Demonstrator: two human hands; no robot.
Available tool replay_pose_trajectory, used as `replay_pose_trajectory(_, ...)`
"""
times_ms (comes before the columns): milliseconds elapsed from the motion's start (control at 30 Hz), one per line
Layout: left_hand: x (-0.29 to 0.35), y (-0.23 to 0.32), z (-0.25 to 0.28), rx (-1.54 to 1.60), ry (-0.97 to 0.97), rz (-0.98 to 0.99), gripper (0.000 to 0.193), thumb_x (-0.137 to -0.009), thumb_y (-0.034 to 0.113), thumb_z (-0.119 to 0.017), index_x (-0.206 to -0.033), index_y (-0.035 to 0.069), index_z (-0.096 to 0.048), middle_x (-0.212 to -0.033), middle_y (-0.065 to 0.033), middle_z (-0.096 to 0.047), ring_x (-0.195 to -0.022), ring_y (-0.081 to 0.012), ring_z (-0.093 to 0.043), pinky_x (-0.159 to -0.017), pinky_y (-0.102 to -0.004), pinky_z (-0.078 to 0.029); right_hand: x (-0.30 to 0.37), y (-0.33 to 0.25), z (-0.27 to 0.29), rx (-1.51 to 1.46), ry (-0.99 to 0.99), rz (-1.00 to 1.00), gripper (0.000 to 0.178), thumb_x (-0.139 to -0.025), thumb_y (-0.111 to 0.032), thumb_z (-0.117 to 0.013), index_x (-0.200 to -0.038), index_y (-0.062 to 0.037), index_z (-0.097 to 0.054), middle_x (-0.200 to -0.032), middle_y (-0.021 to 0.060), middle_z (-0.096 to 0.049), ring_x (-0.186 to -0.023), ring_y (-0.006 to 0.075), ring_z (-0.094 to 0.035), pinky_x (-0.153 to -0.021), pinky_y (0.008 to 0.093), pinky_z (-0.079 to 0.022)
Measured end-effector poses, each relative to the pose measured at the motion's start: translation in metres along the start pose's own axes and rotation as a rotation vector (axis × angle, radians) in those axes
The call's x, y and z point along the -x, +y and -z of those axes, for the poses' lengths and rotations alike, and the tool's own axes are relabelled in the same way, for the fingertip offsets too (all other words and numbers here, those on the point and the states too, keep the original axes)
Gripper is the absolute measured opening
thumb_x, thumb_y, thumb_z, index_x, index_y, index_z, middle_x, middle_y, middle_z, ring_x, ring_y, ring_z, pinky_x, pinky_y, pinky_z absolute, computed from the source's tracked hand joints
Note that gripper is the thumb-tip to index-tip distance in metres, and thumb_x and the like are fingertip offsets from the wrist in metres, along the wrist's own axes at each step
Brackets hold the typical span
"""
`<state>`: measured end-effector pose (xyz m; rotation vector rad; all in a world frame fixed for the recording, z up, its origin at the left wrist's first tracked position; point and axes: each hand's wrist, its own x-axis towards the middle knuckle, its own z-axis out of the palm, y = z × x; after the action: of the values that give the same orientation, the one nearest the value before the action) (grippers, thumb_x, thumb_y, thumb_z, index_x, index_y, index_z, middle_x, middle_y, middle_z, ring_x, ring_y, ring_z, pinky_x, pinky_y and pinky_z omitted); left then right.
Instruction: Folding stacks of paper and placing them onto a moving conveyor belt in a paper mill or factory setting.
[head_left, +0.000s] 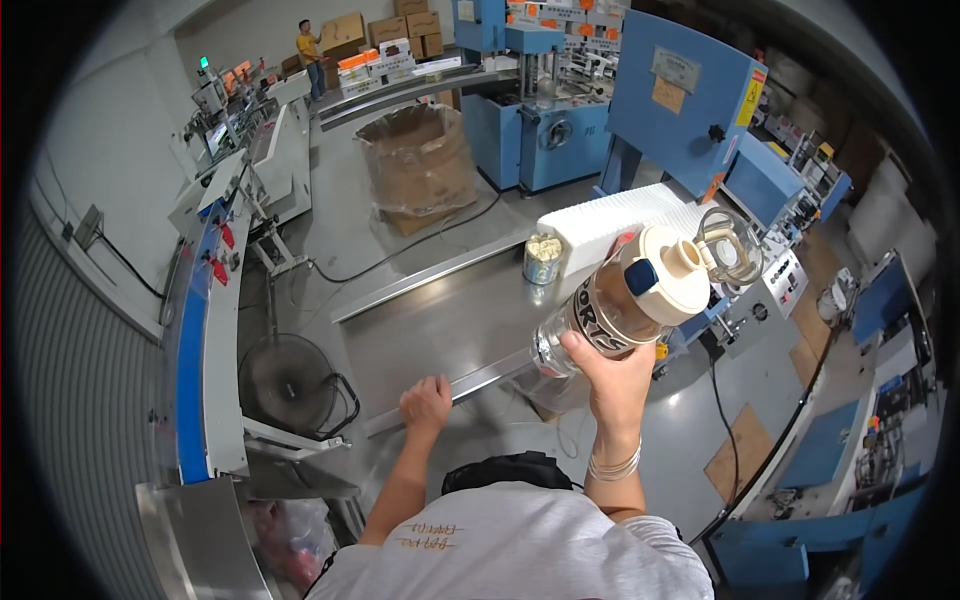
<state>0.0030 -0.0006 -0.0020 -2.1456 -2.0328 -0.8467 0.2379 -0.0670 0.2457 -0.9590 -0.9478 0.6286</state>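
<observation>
My right hand (620, 385) grips a clear sports water bottle (603, 303) around its lower body, thumb across the front. The bottle is raised over the right end of the metal table (440, 320) and leans to the right. It has dark lettering and a cream lid (672, 280) with a navy button. Its transparent flip cap (733, 250) hangs open, baring the spout. My left hand (427, 402) is curled closed at the table's near edge; its fingertips are partly hidden. On the table behind the bottle stands a can (542, 262) filled with small pale pieces.
White foam blocks (610, 225) lie at the table's far right. Beyond are a plastic-lined carton (415, 165) and blue machines (565, 140). A floor fan (288, 385) and conveyor (205, 330) stand left. Cables cross the floor. A person in yellow (309, 55) stands far back.
</observation>
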Motion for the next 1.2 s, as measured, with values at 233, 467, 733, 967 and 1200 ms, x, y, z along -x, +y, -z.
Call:
replay_pose_trajectory(233,-0.001,0.001,0.003,0.001,-0.029,-0.002,0.033,-0.091,0.031,-0.052,-0.068,0.008,-0.06,-0.071,-0.0136,-0.065,-0.065,-0.0347,-0.063,-0.061,-0.0466,-0.047,0.004,-0.005,0.005,-0.028,-0.051,-0.026,0.06,-0.069,-0.01,-0.084,-0.118,0.0023,-0.052,-0.106,0.0086,-0.062,-0.094,0.0149,-0.06,-0.085,0.0284,-0.048)
replay_pose_trajectory(467,-0.003,0.003,0.005,0.003,-0.053,0.022,0.034,-0.091,0.031,-0.051,-0.068,0.007,-0.06,-0.072,-0.0134,-0.065,-0.065,-0.0349,-0.063,-0.061,-0.0465,-0.047,0.006,-0.004,0.009,-0.031,-0.034,-0.028,0.061,-0.068,-0.011,-0.084,-0.118,0.0025,-0.052,-0.107,0.0087,-0.063,-0.096,0.0155,-0.061,-0.086,0.0292,-0.048)
replay_pose_trajectory(733,-0.002,0.005,0.009,0.013,-0.052,0.027,0.032,-0.091,0.03,-0.052,-0.068,0.008,-0.06,-0.072,-0.0122,-0.065,-0.066,-0.0344,-0.062,-0.06,-0.0463,-0.045,0.008,-0.006,0.013,-0.033,-0.038,-0.03,0.06,-0.068,-0.011,-0.084,-0.118,0.0024,-0.054,-0.106,0.0087,-0.064,-0.095,0.0152,-0.062,-0.086,0.0292,-0.049)
replay_pose_trajectory(967,-0.003,0.003,0.009,0.028,-0.027,0.025,0.031,-0.09,0.029,-0.053,-0.067,0.008,-0.059,-0.07,-0.0117,-0.065,-0.065,-0.0342,-0.062,-0.059,-0.0459,-0.044,0.009,-0.004,0.013,-0.002,-0.051,-0.053,0.058,-0.067,-0.011,-0.085,-0.115,0.0028,-0.055,-0.106,0.0088,-0.064,-0.094,0.0151,-0.062,-0.085,0.029,-0.049)
replay_pose_trajectory(1200,-0.004,0.001,0.007,0.02,-0.024,0.005,0.032,-0.09,0.029,-0.053,-0.067,0.008,-0.059,-0.069,-0.0123,-0.064,-0.063,-0.035,-0.061,-0.057,-0.0462,-0.045,0.01,-0.003,0.008,-0.013,-0.086,-0.059,0.056,-0.068,-0.009,-0.085,-0.114,0.003,-0.056,-0.106,0.0092,-0.065,-0.094,0.0152,-0.062,-0.085,0.029,-0.05)
